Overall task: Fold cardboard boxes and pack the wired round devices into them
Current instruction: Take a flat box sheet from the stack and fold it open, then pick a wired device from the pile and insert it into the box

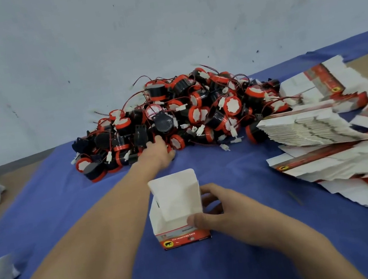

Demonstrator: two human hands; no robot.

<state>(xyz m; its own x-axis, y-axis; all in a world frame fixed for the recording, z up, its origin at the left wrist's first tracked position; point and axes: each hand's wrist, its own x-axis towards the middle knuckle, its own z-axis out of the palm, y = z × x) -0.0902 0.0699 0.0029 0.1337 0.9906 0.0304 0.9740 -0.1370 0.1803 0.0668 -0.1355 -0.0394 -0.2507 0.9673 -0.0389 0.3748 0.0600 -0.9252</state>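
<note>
One open box point(175, 196) between right hand's point(234, 213) thumb and fingers point(212, 189)

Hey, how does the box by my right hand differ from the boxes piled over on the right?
The open box stands upright, folded into shape with its top flap raised; the flat boxes lie unfolded in fanned stacks. The open box is single and gripped by the right hand; the flat boxes are many and untouched. Both are white card with red printing, on the blue cloth.
</note>
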